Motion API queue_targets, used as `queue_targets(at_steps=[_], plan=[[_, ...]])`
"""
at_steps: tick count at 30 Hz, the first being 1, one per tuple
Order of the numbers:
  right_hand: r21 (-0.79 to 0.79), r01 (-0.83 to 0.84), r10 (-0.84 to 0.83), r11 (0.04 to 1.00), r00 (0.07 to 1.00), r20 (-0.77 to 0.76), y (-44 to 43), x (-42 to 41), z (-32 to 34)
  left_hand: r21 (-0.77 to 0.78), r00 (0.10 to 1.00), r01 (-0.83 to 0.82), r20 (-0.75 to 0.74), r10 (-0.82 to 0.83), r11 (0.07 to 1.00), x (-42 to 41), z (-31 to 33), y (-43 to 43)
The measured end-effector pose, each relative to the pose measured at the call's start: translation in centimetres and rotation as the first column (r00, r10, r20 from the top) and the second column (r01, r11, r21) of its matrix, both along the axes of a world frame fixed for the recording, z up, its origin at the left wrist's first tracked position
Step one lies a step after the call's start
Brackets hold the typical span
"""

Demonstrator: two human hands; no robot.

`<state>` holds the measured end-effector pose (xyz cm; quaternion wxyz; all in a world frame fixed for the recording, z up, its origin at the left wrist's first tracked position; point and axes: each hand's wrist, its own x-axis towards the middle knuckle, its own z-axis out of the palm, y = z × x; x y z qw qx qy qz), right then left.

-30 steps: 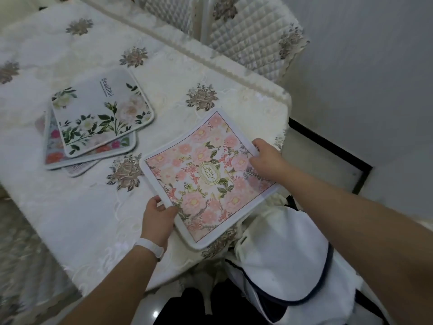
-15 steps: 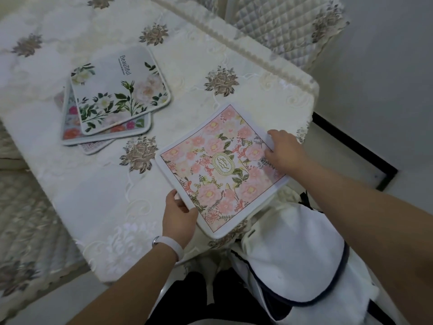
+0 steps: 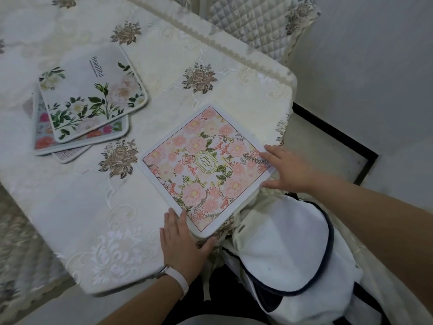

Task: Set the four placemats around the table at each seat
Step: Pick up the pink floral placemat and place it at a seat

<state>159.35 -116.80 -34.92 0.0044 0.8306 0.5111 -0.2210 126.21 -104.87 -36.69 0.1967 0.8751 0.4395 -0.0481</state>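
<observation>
The pink placemat point(image 3: 206, 167) now lies flat on the table corner nearest to me, turned a little like a diamond, and its near corner reaches the table's edge. A moment ago I held it by its two sides with curled fingers. Now both hands have let go. My left hand point(image 3: 182, 242) is flat with straight fingers at the near-left edge, touching the border and holding nothing. My right hand point(image 3: 288, 170) rests open on the right corner and grips nothing. I judge the first seat is nearly done, perhaps needing only a small straightening.

The other three placemats point(image 3: 93, 95) wait in a loose stack further left, well apart from this one. The table wears a cream embroidered tablecloth point(image 3: 82, 207). Behind it stands a chair with a quilted cover point(image 3: 257, 26), close to the pale wall point(image 3: 375, 66). A white cloth with dark trim point(image 3: 281, 249) is just below my right arm.
</observation>
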Motion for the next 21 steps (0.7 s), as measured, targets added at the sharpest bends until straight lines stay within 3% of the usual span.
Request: queue_targets(at_steps=[4, 13, 21], plan=[[0.024, -0.042, 0.042, 0.999, 0.999, 0.011, 0.1, 0.7, -0.2, 0.013, 0.997, 0.079, 0.016, -0.079, 0.997, -0.3, -0.7, -0.1], [0.063, -0.06, 0.06, 0.996, 0.998, -0.011, 0.1, 1.3, -0.3, -0.003, 0.979, 0.049, 0.199, -0.048, 0.999, -0.1, -1.0, -0.7], [0.053, -0.065, 0.065, 0.997, 0.998, -0.012, 0.5, 1.6, 0.0, 0.029, 0.982, 0.058, 0.18, -0.063, 0.998, 0.0, -1.2, -0.5]])
